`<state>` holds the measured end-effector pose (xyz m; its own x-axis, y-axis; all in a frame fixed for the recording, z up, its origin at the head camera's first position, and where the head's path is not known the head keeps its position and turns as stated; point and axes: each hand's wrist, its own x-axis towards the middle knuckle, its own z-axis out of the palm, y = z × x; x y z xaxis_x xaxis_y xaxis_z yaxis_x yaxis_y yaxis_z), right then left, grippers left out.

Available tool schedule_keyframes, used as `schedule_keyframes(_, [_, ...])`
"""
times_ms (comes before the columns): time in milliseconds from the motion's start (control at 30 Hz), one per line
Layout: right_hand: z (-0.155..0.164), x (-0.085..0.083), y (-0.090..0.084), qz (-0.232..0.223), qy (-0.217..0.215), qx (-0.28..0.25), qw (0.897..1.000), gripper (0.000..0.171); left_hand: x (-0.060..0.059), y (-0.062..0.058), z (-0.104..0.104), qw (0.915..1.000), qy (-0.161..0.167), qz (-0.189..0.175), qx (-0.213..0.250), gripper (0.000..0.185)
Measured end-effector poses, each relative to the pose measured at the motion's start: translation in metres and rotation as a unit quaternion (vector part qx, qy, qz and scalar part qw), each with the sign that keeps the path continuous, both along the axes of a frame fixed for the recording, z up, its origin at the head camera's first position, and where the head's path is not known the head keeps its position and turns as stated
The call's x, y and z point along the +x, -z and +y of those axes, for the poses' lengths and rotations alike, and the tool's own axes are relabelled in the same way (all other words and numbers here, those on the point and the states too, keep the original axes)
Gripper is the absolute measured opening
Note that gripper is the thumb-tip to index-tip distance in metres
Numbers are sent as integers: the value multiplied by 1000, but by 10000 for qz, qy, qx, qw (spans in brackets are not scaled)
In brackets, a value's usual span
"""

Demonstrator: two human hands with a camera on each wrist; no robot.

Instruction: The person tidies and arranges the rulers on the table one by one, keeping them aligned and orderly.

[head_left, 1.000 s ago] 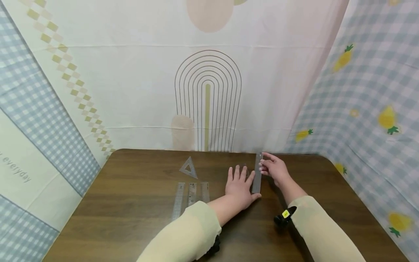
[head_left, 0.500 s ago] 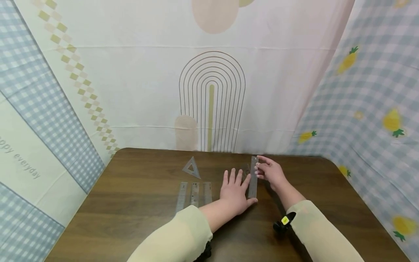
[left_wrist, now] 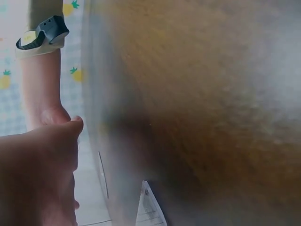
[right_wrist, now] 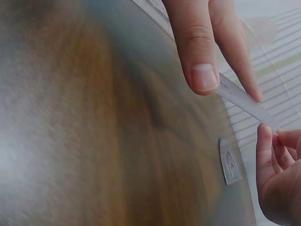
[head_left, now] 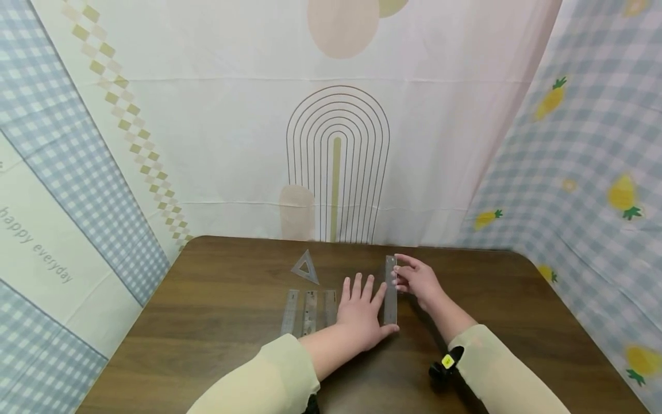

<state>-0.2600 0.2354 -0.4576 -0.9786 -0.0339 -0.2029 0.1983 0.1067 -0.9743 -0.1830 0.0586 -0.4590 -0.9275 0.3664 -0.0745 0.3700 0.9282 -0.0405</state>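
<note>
Left of the held ruler (head_left: 391,302), left hand (head_left: 359,317), three rulers (head_left: 310,310) and triangle (head_left: 311,270) obstruct; right, past right hand (head_left: 418,282), table (head_left: 491,293) gives passage.

Set square (head_left: 307,256) on the table (head_left: 227,322) behind three rulers (head_left: 310,313), another ruler (head_left: 390,302) to the right.

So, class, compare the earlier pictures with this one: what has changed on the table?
The held ruler has moved to the person's left and nearer the person; the left hand and right hand moved with it. Nothing was newly grasped or released: the right hand still pinches the ruler's side. The triangular set square and row of three rulers stayed put.
</note>
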Motion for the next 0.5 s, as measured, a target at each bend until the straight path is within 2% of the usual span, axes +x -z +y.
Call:
schedule_keyframes(300, [-14, 10, 4, -94, -43, -24, 9999, 45, 11, -1, -15, 9998, -1, -72, 194, 96])
schedule_keyframes(500, [-23, 14, 8, -162, -182, -29, 9997, 45, 18, 1, -24, 10000, -26, -39, -17, 97])
